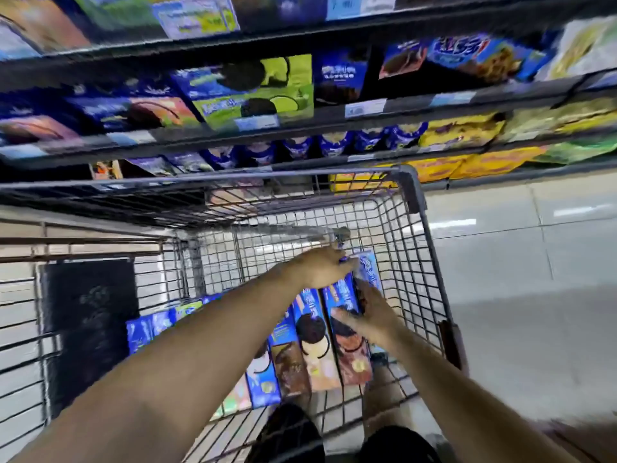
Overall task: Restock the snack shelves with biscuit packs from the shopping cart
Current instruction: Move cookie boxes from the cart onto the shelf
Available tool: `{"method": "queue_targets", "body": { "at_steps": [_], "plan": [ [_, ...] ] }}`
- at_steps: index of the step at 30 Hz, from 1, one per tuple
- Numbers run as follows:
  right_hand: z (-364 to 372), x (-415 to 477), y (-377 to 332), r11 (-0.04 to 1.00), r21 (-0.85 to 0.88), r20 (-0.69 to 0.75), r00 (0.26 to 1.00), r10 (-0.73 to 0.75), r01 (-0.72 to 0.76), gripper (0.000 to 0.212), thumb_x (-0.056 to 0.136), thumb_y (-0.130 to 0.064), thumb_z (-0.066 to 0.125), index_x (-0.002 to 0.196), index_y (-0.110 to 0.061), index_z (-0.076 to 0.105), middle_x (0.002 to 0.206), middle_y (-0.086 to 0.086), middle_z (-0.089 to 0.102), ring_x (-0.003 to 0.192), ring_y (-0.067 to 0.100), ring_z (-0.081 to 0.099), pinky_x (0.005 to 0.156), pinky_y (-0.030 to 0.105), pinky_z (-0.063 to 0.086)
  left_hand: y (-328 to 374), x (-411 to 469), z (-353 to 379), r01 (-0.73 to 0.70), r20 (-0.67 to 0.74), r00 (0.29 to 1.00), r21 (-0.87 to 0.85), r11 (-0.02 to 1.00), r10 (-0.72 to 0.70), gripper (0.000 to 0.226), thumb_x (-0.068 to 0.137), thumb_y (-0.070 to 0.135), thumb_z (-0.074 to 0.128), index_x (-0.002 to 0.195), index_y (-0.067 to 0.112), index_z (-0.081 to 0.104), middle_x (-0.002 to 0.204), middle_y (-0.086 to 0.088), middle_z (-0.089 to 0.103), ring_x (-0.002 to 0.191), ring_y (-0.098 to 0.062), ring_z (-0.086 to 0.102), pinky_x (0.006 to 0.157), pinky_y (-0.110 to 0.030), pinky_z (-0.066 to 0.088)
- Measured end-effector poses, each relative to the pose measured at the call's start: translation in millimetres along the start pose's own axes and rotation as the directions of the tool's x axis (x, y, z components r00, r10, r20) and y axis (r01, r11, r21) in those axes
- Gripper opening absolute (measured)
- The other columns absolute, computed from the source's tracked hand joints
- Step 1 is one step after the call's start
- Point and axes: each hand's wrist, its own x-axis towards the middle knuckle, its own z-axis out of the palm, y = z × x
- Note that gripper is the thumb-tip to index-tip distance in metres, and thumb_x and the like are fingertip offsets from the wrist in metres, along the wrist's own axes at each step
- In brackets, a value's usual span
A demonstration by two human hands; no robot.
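Both hands are reached down into the wire shopping cart (415, 195), which is parked just in front of the snack shelves (334, 120). A blue biscuit pack (369, 270) is tilted up at the far right end of a row of biscuit packs (314, 339) lying side by side on the cart's floor. The right hand (369, 317) is wrapped around the lower part of this pack, with its thumb laid across the neighbouring pack. The left hand (322, 267) is placed at the pack's upper end, touching it, but motion blur hides whether its fingers are closed on it, so its grip cannot be told. More blue packs (150, 327) are stacked at the left of the cart, beside a black panel (88, 315) on the cart's near side. The shelves are filled with blue, green and yellow biscuit boxes, and price labels (365, 107) are fixed along their front edges. A glossy tiled floor (534, 262) is seen to the right of the cart.
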Motion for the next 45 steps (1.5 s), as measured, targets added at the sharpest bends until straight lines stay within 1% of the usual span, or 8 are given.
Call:
{"method": "queue_targets", "body": {
  "at_steps": [9, 14, 19, 22, 27, 34, 41, 45],
  "plan": [
    [19, -2, 13, 0.970, 0.210, -0.049, 0.989, 0.136, -0.123, 0.095, 0.060, -0.083, 0.071, 0.140, -0.037, 0.048, 0.128, -0.004, 0.063, 0.118, 0.017, 0.060, 0.102, 0.042, 0.050, 0, -11, -12, -0.042, 0.095, 0.994, -0.036, 0.998, 0.045, 0.069, 0.081, 0.079, 0.042, 0.141, 0.044, 0.049, 0.155, -0.009, 0.035, 0.142, -0.030, 0.034, 0.115, -0.043, 0.032],
    [17, 0, 16, 0.895, 0.432, -0.051, 0.988, 0.148, -0.111, 0.062, 0.074, -0.049, 0.084, 0.128, -0.040, 0.055, 0.094, -0.005, 0.070, 0.084, 0.004, 0.069, 0.069, 0.024, 0.056, 2, -11, -8, -0.051, 0.045, 0.998, -0.077, 0.996, 0.054, 0.063, 0.076, 0.077, 0.037, 0.124, 0.044, 0.060, 0.142, -0.003, 0.046, 0.135, -0.027, 0.039, 0.113, -0.044, 0.034],
    [10, -2, 15, 0.867, 0.486, 0.020, 0.993, 0.113, -0.109, 0.099, 0.075, -0.032, 0.087, 0.154, -0.031, 0.028, 0.103, 0.007, 0.074, 0.100, 0.019, 0.072, 0.085, 0.036, 0.058, 5, -18, -9, -0.101, -0.030, 0.995, -0.063, 0.993, 0.100, 0.047, 0.088, 0.066, 0.043, 0.119, 0.037, 0.063, 0.128, -0.005, 0.051, 0.128, -0.025, 0.041, 0.109, -0.041, 0.037],
    [10, -4, 14, 0.871, 0.482, 0.040, 0.996, 0.081, -0.090, 0.090, 0.069, -0.035, 0.089, 0.147, -0.032, 0.042, 0.106, 0.004, 0.074, 0.100, 0.022, 0.073, 0.095, 0.050, 0.056, 10, -18, -8, -0.125, -0.086, 0.989, -0.017, 0.992, 0.123, 0.037, 0.098, 0.055, 0.046, 0.120, 0.032, 0.065, 0.128, -0.004, 0.057, 0.127, -0.022, 0.044, 0.110, -0.041, 0.037],
    [-6, -12, -4, 0.838, 0.534, 0.065, 0.994, 0.092, -0.112, 0.092, 0.061, -0.044, 0.091, 0.143, -0.034, 0.049, 0.114, 0.006, 0.074, 0.103, 0.018, 0.072, 0.089, 0.036, 0.053, 23, -43, -29, -0.084, -0.113, 0.992, -0.217, 0.973, 0.061, 0.052, 0.093, 0.067, 0.048, 0.125, 0.031, 0.067, 0.135, 0.003, 0.062, 0.119, -0.017, 0.056, 0.098, -0.027, 0.042],
    [-37, -56, -106, 0.867, 0.486, 0.272, 0.962, -0.027, -0.113, 0.080, 0.058, -0.042, 0.091, 0.131, -0.036, 0.060, 0.118, 0.002, 0.074, 0.109, 0.024, 0.071, 0.095, 0.043, 0.056, 19, -166, -92, -0.015, 0.015, 0.999, -0.652, 0.758, 0.033, 0.061, 0.067, 0.061, 0.079, 0.120, 0.037, 0.064, 0.114, 0.012, 0.072, 0.108, -0.010, 0.063, 0.104, -0.037, 0.043],
    [-34, -96, -225, 0.978, 0.206, 0.428, 0.902, -0.052, -0.041, 0.063, 0.076, -0.050, 0.076, 0.132, -0.026, 0.060, 0.125, 0.003, 0.071, 0.121, 0.026, 0.064, 0.108, 0.044, 0.047, -16, -296, -113, -0.136, -0.221, 0.968, -0.860, 0.492, -0.120, 0.054, 0.075, 0.034, 0.084, 0.122, 0.020, 0.063, 0.106, -0.011, 0.064, 0.091, -0.023, 0.054, 0.066, -0.028, 0.042],
    [-34, -105, -281, 0.995, 0.098, 0.459, 0.887, -0.055, 0.012, 0.080, 0.070, -0.063, 0.075, 0.135, -0.018, 0.062, 0.124, 0.007, 0.068, 0.101, 0.018, 0.063, 0.078, 0.030, 0.050, -55, -370, -125, -0.291, -0.370, 0.896, -0.906, 0.306, -0.244, 0.030, 0.089, 0.029, 0.073, 0.114, 0.016, 0.063, 0.106, -0.014, 0.067, 0.076, -0.019, 0.063, 0.068, -0.028, 0.049]
  ]
}}
